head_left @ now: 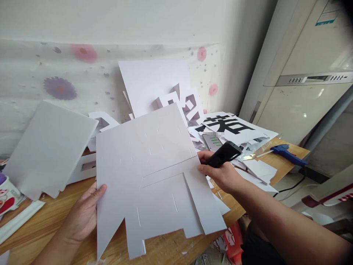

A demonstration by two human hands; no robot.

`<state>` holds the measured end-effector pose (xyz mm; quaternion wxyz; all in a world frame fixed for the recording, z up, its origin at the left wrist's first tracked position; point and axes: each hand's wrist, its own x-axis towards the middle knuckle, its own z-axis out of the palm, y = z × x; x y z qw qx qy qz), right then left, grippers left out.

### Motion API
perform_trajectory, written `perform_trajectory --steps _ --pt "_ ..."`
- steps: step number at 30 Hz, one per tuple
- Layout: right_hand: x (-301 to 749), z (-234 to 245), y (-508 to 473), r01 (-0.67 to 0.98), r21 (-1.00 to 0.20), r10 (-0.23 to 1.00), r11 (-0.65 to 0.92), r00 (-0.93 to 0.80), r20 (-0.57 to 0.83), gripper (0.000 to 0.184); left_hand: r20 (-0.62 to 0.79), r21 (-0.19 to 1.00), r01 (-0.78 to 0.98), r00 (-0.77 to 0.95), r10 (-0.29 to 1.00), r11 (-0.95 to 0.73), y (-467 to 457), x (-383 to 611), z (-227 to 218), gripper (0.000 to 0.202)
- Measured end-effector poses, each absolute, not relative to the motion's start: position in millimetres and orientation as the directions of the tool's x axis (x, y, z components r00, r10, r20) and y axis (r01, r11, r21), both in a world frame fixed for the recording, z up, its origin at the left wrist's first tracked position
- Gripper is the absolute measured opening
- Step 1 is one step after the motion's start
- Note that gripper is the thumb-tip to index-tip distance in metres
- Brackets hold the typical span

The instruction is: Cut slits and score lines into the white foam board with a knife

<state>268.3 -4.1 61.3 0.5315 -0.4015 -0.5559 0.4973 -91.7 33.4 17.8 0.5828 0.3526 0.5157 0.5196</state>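
Observation:
A large white foam board [154,173] with cut slits and a cut-out lower edge is held up over the wooden table [52,217]. My left hand [85,209] grips its left edge, thumb on the front face. My right hand [220,173] pinches the board's right edge and also holds a black utility knife [223,154], which points up and to the right.
Another white board [49,147] leans at the left. Cut white scraps and a sheet with a black printed character [228,127] pile up at the back. A blue glue gun [286,152] lies at the right table edge. A tall white appliance [303,73] stands to the right.

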Motion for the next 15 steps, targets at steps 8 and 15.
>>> perform_trajectory --steps 8,15 --pt "268 53 -3 -0.117 -0.986 0.988 0.116 -0.092 0.128 0.024 -0.226 0.950 -0.243 -0.096 0.969 0.198 35 -88 21 0.021" --pt "264 51 -8 -0.293 -0.955 0.997 -0.052 -0.067 -0.034 0.028 -0.253 0.947 -0.244 -0.156 0.955 0.211 18 -84 34 0.043"
